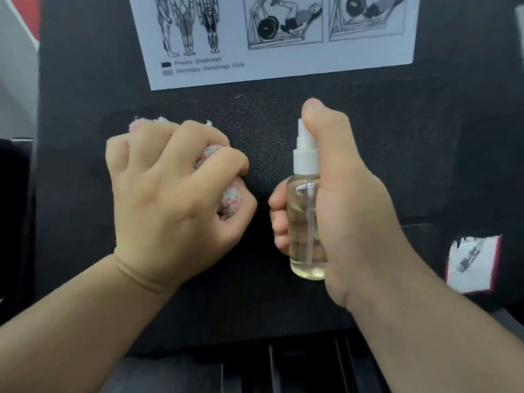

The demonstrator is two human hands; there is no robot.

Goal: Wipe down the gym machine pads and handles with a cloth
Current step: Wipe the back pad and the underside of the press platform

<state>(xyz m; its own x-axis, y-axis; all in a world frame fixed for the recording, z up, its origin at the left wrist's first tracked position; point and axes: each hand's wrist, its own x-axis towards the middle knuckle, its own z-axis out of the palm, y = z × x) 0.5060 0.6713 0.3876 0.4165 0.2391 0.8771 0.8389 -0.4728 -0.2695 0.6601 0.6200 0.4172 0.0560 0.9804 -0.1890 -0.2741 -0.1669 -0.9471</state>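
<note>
My left hand (170,199) grips a bunched pale pink and white cloth (231,198), which shows between the curled fingers and above the knuckles. My right hand (348,199) holds a small clear spray bottle (304,222) upright, fingers wrapped round its body and one finger on top of the white pump head. The bottle holds pale yellowish liquid. Both hands hover in front of a black textured pad (397,154) of the gym machine, side by side and a short gap apart.
A white instruction sheet (283,61) with muscle and leg-press drawings is stuck on the black surface above the hands. A torn white sticker with a pink border (472,265) sits at the lower right. Dark slotted machine parts (283,370) lie below.
</note>
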